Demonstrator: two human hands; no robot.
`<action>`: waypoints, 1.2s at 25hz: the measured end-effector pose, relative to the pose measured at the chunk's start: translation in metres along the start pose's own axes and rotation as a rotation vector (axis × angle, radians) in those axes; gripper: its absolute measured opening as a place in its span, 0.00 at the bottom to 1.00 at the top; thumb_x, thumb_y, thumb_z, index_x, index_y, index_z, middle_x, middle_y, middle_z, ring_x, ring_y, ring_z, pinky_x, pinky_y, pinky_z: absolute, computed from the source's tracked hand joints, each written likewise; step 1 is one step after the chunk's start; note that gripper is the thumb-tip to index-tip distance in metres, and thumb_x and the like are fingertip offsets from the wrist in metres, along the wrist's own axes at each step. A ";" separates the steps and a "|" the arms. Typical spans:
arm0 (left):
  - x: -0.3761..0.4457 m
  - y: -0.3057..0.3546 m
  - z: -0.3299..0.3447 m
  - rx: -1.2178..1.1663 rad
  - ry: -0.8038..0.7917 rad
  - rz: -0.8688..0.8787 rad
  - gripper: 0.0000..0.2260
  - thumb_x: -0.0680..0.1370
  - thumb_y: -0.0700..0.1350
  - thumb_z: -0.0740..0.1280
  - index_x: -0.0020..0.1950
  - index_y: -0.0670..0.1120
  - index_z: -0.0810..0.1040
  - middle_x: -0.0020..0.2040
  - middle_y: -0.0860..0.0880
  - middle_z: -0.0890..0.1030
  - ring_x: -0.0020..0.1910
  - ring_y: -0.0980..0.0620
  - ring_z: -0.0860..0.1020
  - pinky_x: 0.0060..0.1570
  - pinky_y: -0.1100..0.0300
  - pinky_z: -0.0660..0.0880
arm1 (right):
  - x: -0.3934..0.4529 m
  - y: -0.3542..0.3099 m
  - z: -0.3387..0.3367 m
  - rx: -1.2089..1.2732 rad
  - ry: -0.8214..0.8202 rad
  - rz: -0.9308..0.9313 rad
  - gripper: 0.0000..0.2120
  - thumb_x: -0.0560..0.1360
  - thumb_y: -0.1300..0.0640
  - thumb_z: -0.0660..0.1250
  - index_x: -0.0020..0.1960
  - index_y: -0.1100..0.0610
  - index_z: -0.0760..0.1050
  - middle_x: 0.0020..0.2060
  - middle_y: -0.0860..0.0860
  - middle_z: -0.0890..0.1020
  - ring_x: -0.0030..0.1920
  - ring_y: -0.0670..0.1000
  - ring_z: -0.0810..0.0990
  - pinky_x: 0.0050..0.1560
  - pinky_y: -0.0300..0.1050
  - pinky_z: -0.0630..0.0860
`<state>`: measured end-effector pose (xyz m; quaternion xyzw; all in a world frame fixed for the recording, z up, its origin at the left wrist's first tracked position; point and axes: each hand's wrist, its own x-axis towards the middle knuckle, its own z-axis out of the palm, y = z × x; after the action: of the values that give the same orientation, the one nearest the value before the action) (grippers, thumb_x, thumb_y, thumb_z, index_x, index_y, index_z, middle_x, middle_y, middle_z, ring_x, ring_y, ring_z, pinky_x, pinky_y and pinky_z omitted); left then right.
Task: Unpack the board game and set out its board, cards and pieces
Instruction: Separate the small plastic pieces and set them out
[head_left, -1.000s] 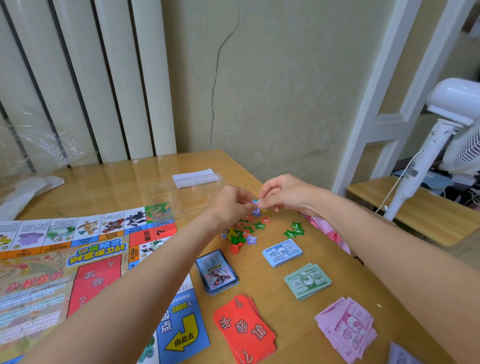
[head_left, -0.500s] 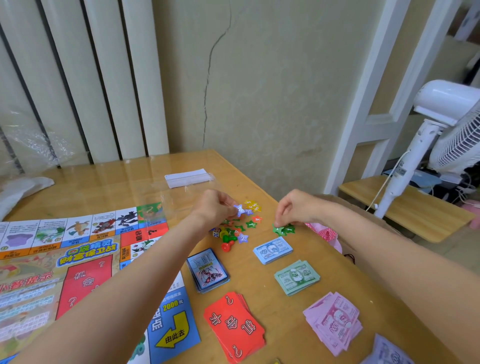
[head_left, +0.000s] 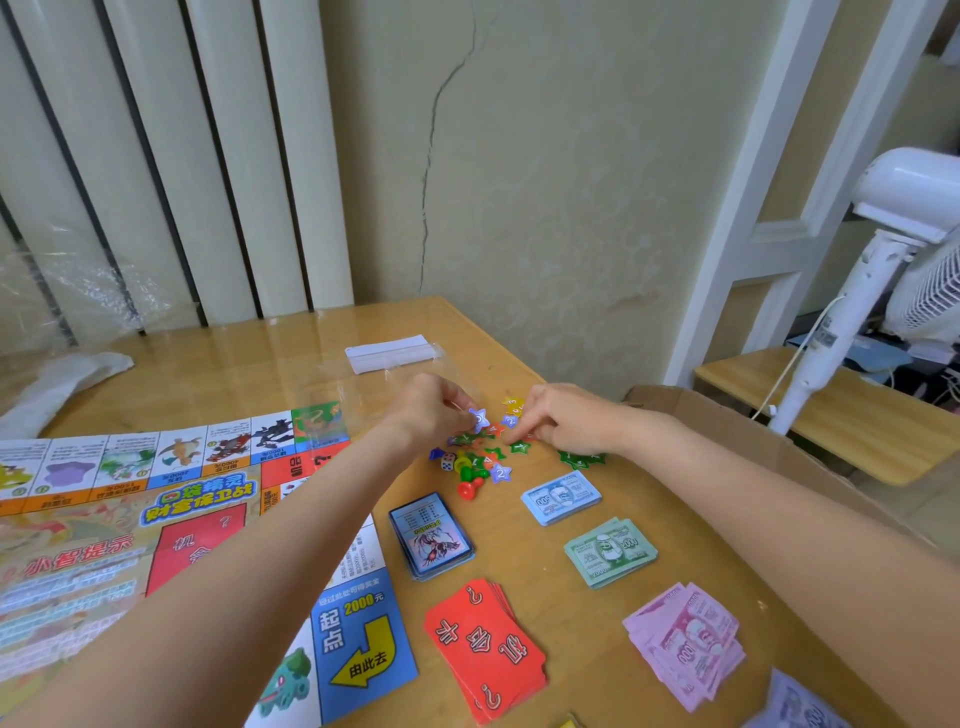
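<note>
Board (head_left: 130, 530) lies unfolded on the left part of the wooden table (head_left: 228, 379), its blue start square with a yellow arrow nearest the viewer. Just right of it sits a blue-backed card deck (head_left: 431, 535), and nearer the viewer a fanned stack of red question-mark cards (head_left: 485, 649). Beyond the deck, the left hand (head_left: 431, 410) pinches a pale purple star token (head_left: 479, 418) between thumb and fingertips, raised a little over a heap of small pieces (head_left: 475, 460): stars, pawns and a white die (head_left: 448, 462). A clear plastic bag (head_left: 384, 395) lies under and behind this hand, with a white folded paper (head_left: 390, 353) further back. The right hand (head_left: 566, 421) reaches into the same heap with fingers curled downward, fingertips touching a green star (head_left: 519, 447); whether it actually grips the star I cannot tell. A separate cluster of green stars (head_left: 582, 460) sits just right of that hand. Further right and nearer lie three money stacks: blue (head_left: 561, 496), green (head_left: 610, 553) and pink (head_left: 685, 642).
</note>
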<state>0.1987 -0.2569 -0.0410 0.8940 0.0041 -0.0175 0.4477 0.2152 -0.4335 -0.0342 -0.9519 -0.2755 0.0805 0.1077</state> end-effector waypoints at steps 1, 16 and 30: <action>0.000 0.001 0.001 0.005 -0.008 0.007 0.04 0.75 0.37 0.68 0.49 0.41 0.80 0.42 0.43 0.78 0.42 0.48 0.75 0.44 0.58 0.73 | -0.004 0.003 -0.001 0.000 0.007 0.000 0.20 0.78 0.68 0.55 0.60 0.52 0.78 0.56 0.55 0.73 0.59 0.51 0.71 0.60 0.41 0.67; -0.003 -0.002 -0.005 0.084 0.032 -0.009 0.07 0.76 0.37 0.66 0.51 0.43 0.81 0.44 0.44 0.79 0.43 0.49 0.76 0.49 0.57 0.75 | -0.001 -0.004 0.006 0.037 -0.040 -0.020 0.28 0.76 0.73 0.50 0.62 0.49 0.77 0.62 0.57 0.71 0.65 0.54 0.68 0.61 0.37 0.61; -0.017 0.012 0.019 0.625 -0.224 0.242 0.14 0.78 0.44 0.62 0.61 0.56 0.78 0.59 0.52 0.79 0.60 0.51 0.74 0.60 0.58 0.65 | -0.016 0.012 -0.001 0.090 -0.021 0.086 0.24 0.76 0.71 0.52 0.59 0.52 0.79 0.52 0.45 0.74 0.59 0.48 0.72 0.54 0.32 0.64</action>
<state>0.1820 -0.2795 -0.0422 0.9744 -0.1566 -0.0624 0.1488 0.2080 -0.4519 -0.0351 -0.9562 -0.2313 0.1071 0.1438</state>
